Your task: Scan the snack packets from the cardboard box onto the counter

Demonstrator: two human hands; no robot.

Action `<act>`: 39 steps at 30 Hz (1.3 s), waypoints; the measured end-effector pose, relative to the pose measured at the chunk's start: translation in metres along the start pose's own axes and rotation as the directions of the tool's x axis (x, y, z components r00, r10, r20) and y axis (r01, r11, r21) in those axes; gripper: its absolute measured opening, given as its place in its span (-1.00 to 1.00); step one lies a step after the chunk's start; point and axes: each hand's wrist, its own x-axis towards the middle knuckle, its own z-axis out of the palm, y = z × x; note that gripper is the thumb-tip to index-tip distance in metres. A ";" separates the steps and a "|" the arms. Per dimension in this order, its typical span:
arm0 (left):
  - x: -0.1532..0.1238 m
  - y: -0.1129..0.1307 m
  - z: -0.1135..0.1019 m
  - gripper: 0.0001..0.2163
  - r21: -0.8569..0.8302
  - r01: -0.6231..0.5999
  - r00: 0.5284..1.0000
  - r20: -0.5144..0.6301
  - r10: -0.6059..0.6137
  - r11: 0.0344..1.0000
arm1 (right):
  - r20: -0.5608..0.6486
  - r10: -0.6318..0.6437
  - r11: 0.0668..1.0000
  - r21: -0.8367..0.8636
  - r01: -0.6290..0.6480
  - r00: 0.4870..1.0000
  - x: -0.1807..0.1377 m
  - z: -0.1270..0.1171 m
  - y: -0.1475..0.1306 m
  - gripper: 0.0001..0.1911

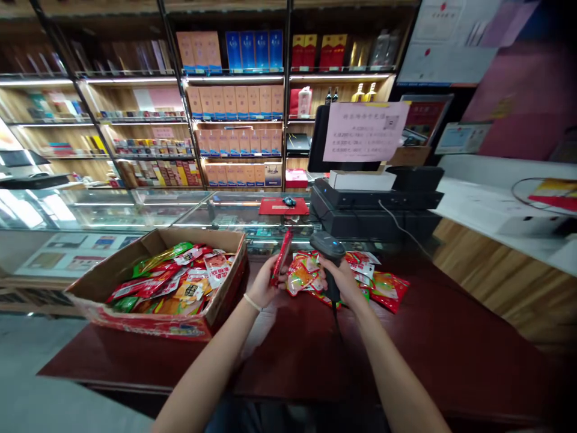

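Observation:
My left hand (265, 284) is closed on a red snack packet (282, 257), held edge-on and upright above the table. A dark barcode scanner (332, 278) is in my right hand (346, 281), fingers wrapped round its handle. The scanner's head is a little right of the packet and apart from it, and its cable hangs down toward me. Beneath and behind both hands lies a loose pile of red and green snack packets (388, 288). To the left stands an open cardboard box (157, 325) holding many similar packets (184, 279).
The dark red table (428, 361) meets a glass display counter (180, 210) at the back. Beyond my hands are a mouse (289, 201) on a red mat (270, 206), a monitor with a pink sheet (360, 132) and a black cash drawer (369, 219). Shelves of boxes (243, 102) line the wall.

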 end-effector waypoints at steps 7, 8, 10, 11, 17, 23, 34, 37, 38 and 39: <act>0.023 -0.031 -0.043 -0.66 -0.247 0.122 0.984 0.156 -0.084 0.961 | -0.033 0.014 1.000 -0.027 -0.015 0.999 0.004 -0.020 0.030 -0.64; 0.027 -0.034 -0.047 -0.71 -0.226 0.085 0.992 0.109 -0.062 0.970 | -0.042 0.024 0.999 -0.036 -0.026 0.999 0.003 -0.020 0.033 -0.64; 0.037 -0.040 -0.055 -0.74 -0.135 -0.030 0.999 -0.026 0.026 0.990 | -0.043 0.037 0.998 -0.055 -0.039 0.998 0.001 -0.020 0.038 -0.63; 0.042 -0.043 -0.058 -0.74 -0.065 -0.103 0.991 -0.095 0.096 0.993 | -0.033 0.041 0.997 -0.065 -0.043 0.999 0.000 -0.020 0.039 -0.63; 0.058 -0.050 -0.079 -0.54 0.279 -0.386 0.840 -0.288 0.460 0.879 | -0.014 0.136 0.978 -0.157 -0.136 0.991 -0.005 -0.015 0.041 -0.57; 0.062 -0.051 -0.087 -0.63 0.211 -0.456 0.816 -0.289 0.501 0.865 | 0.062 0.177 0.953 -0.261 -0.155 0.982 -0.006 -0.014 0.050 -0.46; 0.072 -0.066 -0.087 -0.67 0.388 -0.449 0.724 -0.371 0.582 0.805 | 0.099 0.228 0.939 -0.286 -0.192 0.969 -0.005 -0.016 0.050 -0.58; 0.074 -0.066 -0.089 -0.67 0.405 -0.446 0.714 -0.377 0.590 0.798 | 0.124 0.240 0.934 -0.299 -0.194 0.963 -0.005 -0.017 0.048 -0.63; 0.074 -0.066 -0.089 -0.67 0.392 -0.441 0.719 -0.383 0.579 0.807 | 0.117 0.242 0.935 -0.293 -0.199 0.963 -0.005 -0.017 0.047 -0.63; 0.074 -0.065 -0.089 -0.66 0.375 -0.439 0.725 -0.390 0.568 0.817 | 0.102 0.240 0.938 -0.282 -0.204 0.965 -0.005 -0.017 0.046 -0.62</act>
